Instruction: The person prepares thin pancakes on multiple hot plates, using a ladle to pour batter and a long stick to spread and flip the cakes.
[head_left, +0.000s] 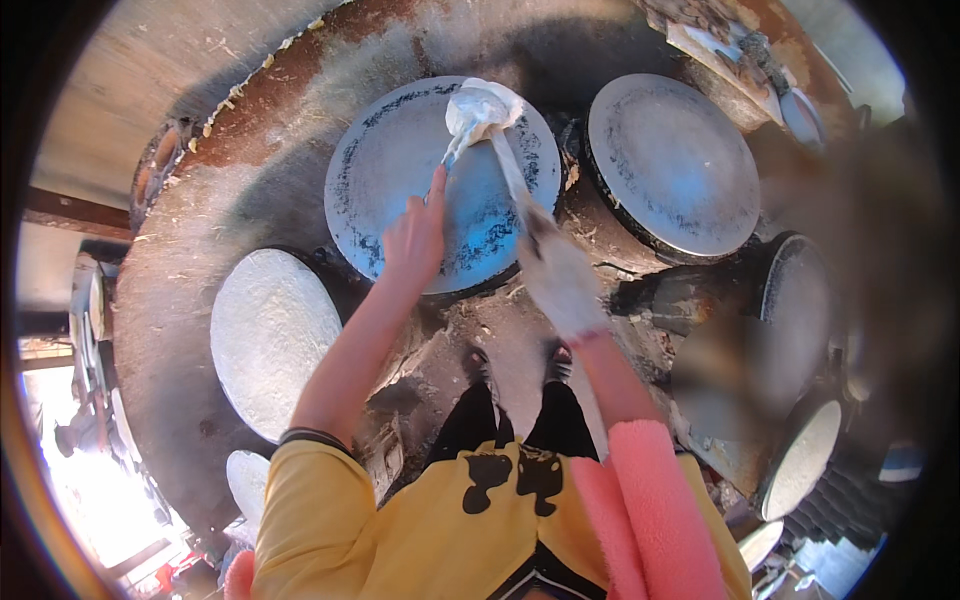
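Note:
A round flat griddle (405, 180) with black worn marks stands before me. Over its far edge lies a soft, wet-looking white mass (480, 109), perhaps batter or dough. My left hand (416, 236) is closed around a thin tool, its index finger stretched along it; the tool's bluish tip (449, 159), coated white, reaches the mass. My right hand (559, 281), blurred and covered in white, perhaps a glove or batter, grips a long pale handle (511, 169) whose far end meets the mass. What lies at that end is hidden.
A second griddle (675, 165) stands at the right, more beyond it (799, 300). On the left, a round surface bears a pale, thin layer (274, 341). A curved earthen ledge (180, 300) surrounds the griddles. A board with scraps (727, 67) lies at the upper right. My feet (559, 356) are between.

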